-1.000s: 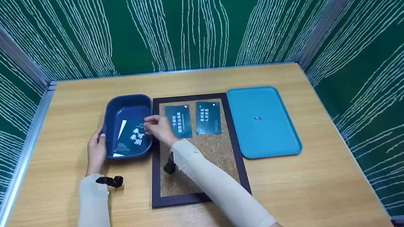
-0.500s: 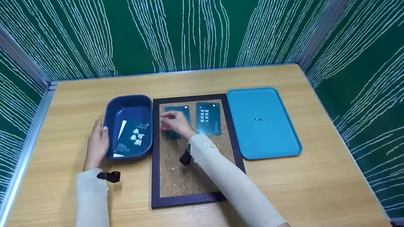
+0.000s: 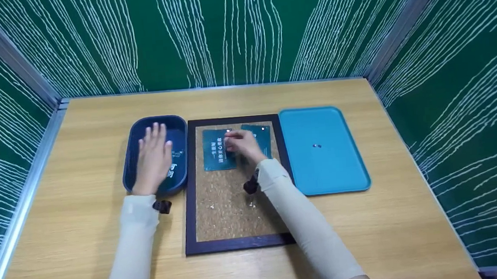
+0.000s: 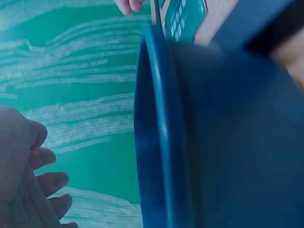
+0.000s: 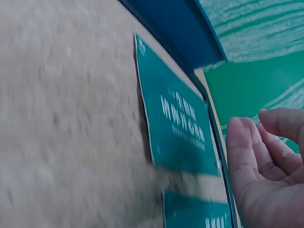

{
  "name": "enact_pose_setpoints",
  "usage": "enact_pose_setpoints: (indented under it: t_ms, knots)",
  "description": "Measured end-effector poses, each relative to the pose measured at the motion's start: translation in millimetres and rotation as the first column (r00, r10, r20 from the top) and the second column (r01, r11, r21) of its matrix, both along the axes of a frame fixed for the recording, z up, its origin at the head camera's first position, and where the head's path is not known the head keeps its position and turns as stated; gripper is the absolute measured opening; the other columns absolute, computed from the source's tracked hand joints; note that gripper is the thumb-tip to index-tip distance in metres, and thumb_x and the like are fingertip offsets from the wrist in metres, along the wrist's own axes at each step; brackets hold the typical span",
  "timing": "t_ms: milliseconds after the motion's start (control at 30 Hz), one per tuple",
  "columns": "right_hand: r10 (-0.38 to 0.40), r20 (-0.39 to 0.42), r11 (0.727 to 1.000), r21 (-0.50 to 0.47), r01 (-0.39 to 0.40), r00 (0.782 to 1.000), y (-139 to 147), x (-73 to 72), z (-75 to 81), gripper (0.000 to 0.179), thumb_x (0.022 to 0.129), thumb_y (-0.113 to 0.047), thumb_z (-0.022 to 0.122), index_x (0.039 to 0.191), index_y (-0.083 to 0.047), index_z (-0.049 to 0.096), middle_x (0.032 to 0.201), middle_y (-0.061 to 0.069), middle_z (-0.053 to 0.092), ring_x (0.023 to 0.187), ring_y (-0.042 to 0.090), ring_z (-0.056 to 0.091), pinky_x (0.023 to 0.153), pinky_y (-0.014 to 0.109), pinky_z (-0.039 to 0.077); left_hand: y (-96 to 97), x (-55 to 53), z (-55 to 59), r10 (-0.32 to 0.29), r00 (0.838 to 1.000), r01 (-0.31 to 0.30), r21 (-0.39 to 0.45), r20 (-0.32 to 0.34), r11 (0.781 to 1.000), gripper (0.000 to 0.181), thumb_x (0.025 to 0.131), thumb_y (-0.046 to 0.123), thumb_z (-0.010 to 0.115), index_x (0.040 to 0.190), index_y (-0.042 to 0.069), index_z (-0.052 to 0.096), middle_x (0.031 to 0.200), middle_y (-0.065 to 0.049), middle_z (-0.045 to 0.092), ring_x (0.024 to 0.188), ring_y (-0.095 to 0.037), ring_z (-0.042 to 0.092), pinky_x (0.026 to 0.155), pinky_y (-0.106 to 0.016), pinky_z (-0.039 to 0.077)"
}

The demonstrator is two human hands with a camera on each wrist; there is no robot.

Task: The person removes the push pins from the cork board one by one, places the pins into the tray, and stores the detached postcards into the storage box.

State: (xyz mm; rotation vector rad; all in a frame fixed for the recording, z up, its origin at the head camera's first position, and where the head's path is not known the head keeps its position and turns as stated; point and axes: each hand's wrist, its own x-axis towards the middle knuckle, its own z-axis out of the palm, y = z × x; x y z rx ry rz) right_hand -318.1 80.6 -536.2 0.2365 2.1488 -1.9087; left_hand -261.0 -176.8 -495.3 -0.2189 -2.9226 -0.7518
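Observation:
My left hand (image 3: 153, 158) is held over the dark blue bin (image 3: 178, 129), its fingers extended and hiding most of the green card (image 3: 178, 163) inside. In the left wrist view, a gap shows between this hand (image 4: 35, 175) and the bin's rim (image 4: 161, 118). Over the corkboard (image 3: 222, 195), my right hand (image 3: 244, 144) hovers where two green cards lie side by side, the left card (image 3: 212, 153) and the right card (image 3: 266, 142), which it partly covers. The right wrist view has its fingers (image 5: 242, 152) loosely bent, with nothing visible between them and the thumb.
A turquoise tray (image 3: 328, 168) stands right of the corkboard, with a few tiny shiny pieces (image 3: 317, 145) on it. Small glints (image 3: 252, 204) show on the lower cork. The bin stands against the board's left side. Green patterned panels (image 3: 240, 33) enclose the table.
My right hand has moved away from the card in the bin, rightward across the board. My left hand has left the bin's outer side and moved over the bin.

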Motion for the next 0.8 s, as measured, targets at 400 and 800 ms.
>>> enact_pose_setpoints:
  t_ms: [400,800]
  knots:
    - [-0.090,-0.008,0.996,-0.014,0.090,0.996,52,-13.2,-6.6,0.030,0.093,-0.010,0.063,0.119,0.002,0.063,0.111,0.019,0.066,0.087,0.020,0.068,0.082,0.029,0.058,66.4,-10.1,-2.0,-0.129,0.991,0.131,-0.071,0.027,0.989,0.055,0.105,0.034,0.027,0.155,0.013,0.014,0.162,-0.007,0.009,0.150,-0.026,0.005,0.122,-0.046,0.005]
    - [-0.229,-0.018,0.973,-0.003,0.229,0.973,88,-21.3,-17.7,0.032,0.092,-0.006,0.061,0.122,0.005,0.061,0.117,0.020,0.062,0.095,0.021,0.067,0.084,0.026,0.057,129.2,-19.5,-25.4,-0.288,0.953,0.297,-0.123,0.092,0.947,0.054,0.105,0.030,0.031,0.153,0.008,0.022,0.161,-0.010,0.016,0.149,-0.028,0.015,0.121,-0.047,0.014]
